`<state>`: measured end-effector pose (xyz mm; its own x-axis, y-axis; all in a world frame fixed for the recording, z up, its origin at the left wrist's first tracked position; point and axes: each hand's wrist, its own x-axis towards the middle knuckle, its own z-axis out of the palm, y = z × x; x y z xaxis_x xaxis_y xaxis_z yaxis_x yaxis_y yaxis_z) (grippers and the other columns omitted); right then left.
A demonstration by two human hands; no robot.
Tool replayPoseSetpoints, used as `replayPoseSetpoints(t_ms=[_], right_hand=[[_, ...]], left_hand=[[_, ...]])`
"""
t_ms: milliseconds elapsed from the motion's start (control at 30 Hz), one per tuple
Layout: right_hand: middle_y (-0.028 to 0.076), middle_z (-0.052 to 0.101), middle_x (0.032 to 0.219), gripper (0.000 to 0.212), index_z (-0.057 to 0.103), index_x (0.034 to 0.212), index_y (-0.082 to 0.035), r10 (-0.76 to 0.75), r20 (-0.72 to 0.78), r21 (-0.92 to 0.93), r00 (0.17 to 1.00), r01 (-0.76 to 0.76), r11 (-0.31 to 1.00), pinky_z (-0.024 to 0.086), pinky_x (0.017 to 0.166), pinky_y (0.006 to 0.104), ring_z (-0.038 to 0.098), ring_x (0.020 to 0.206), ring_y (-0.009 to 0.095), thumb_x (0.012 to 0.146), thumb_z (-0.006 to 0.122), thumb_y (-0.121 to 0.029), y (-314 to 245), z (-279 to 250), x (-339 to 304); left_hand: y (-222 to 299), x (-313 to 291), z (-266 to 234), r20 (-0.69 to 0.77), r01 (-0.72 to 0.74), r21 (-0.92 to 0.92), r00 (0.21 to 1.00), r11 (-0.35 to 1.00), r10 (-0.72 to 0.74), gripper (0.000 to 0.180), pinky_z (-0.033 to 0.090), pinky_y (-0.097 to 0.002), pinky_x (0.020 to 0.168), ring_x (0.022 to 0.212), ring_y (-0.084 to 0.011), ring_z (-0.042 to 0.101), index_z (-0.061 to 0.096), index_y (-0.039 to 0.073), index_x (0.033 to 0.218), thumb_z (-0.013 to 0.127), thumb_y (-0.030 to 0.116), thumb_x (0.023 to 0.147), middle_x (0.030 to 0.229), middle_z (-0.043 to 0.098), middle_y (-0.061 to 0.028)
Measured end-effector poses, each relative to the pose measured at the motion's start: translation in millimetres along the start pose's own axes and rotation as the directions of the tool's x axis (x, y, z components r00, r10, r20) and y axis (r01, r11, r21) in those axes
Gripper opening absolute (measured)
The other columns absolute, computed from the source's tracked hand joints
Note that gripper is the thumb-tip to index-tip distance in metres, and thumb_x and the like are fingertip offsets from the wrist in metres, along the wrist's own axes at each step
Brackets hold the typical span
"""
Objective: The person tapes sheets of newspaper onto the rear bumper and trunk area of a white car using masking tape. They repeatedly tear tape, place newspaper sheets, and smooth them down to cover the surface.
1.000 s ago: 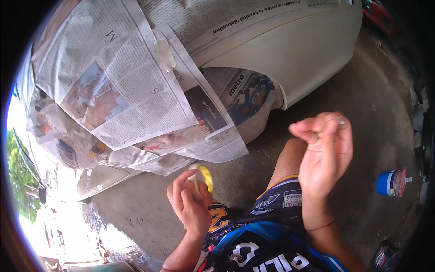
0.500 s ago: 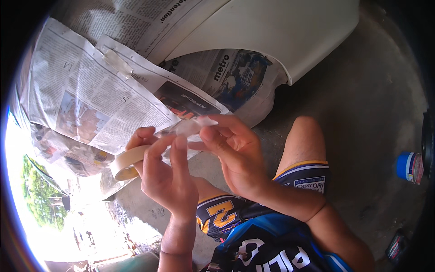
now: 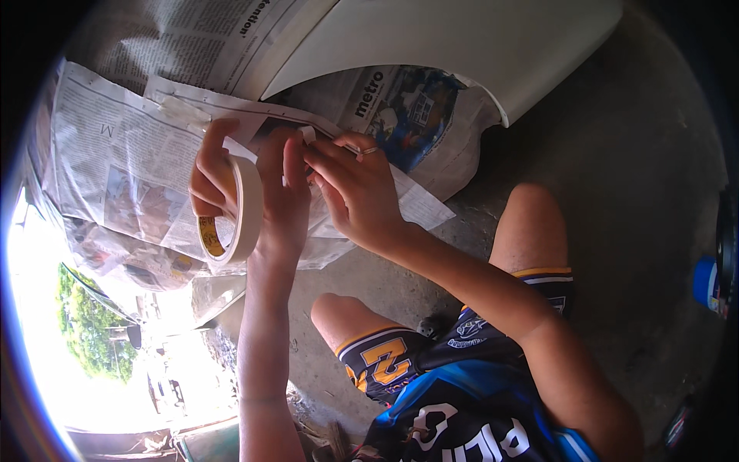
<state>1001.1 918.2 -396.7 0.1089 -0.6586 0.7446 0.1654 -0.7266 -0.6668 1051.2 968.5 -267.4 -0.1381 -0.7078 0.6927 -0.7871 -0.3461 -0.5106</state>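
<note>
A roll of masking tape hangs around the fingers of my left hand, its wide side turned toward me. My left thumb and fingertips meet my right hand over the newspaper sheet. At the fingertips shows a short, pale strip of tape, and my right fingers are bent in around it. The sheet's upper edge lies under both hands, where they hide part of it. Another piece of tape holds the sheet's upper left to the paper behind.
A white curved body panel arches over more newspaper at the top. Below lie the grey concrete floor and my knees. A blue-lidded container stands at the far right. Bright daylight fills the lower left.
Both hands have moved up and forward onto the newspaper, carrying the strip of tape. The tape roll has turned on my left hand and now shows its opening.
</note>
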Motion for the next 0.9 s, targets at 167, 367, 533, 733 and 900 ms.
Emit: replayPoseSetpoints(t_ms=[167,367,533,733,900], right_hand=[[0.006,0.069,0.132,0.047,0.067,0.13,-0.007,-0.015,-0.038,0.059,0.999,0.017,0.998,0.041,0.091,0.0415,0.057,0.12,0.029,0.084,0.071,-0.001,1.2,0.1,3.2],[0.003,0.071,0.122,0.036,0.07,0.119,-0.01,-0.006,-0.164,0.107,0.986,0.024,0.994,0.041,0.092,0.0415,0.059,0.115,0.027,0.085,0.069,0.002,9.9,-9.3,11.1],[0.005,0.072,0.113,0.021,0.072,0.113,-0.01,0.137,-0.173,0.166,0.975,-0.108,0.98,0.045,0.097,0.0386,0.061,0.112,0.025,0.093,0.068,-0.004,28.1,-22.7,2.0],[0.009,0.067,0.119,0.016,0.068,0.116,-0.007,0.606,-0.337,0.329,0.72,-0.514,0.793,0.045,0.099,0.0383,0.061,0.112,0.023,0.101,0.061,-0.006,44.0,-62.4,-42.7],[0.009,0.068,0.122,0.021,0.068,0.118,-0.006,0.181,-0.153,0.267,0.971,-0.136,0.954,0.045,0.098,0.0406,0.062,0.112,0.025,0.097,0.068,-0.007,25.3,-59.6,-29.8]], left_hand=[[-4.6,9.1,22.9,-0.074,-0.019,0.017,0.997,1.0,0.02,0.011,0.031,-0.0448,0.1,0.123,-0.03,0.04,0.078,0.026,0.095,0.081,0.033,0.087,0.139,0.048,-0.0013],[-1.4,14.0,20.6,-0.125,-0.018,0.049,0.992,0.999,0.024,0.012,0.032,-0.0441,0.101,0.123,-0.0296,0.04,0.078,0.028,0.096,0.082,0.033,0.085,0.138,0.048,0.0001],[2.4,1.3,-7.7,-0.102,0.065,0.029,0.993,0.997,-0.062,0.011,0.037,-0.0411,0.094,0.113,-0.0268,0.043,0.078,0.029,0.095,0.083,0.035,0.087,0.131,0.053,-0.002],[-14.4,-4.5,-26.0,-0.229,0.033,0.046,0.973,0.998,-0.022,0.015,0.041,-0.0402,0.09,0.106,-0.0211,0.05,0.079,0.028,0.093,0.086,0.038,0.085,0.126,0.059,-0.001],[0.4,-9.1,-8.1,-0.203,0.002,0.063,0.979,0.998,0.011,0.015,0.04,-0.0406,0.088,0.103,-0.0229,0.049,0.078,0.027,0.093,0.086,0.038,0.086,0.127,0.057,-0.0017]])
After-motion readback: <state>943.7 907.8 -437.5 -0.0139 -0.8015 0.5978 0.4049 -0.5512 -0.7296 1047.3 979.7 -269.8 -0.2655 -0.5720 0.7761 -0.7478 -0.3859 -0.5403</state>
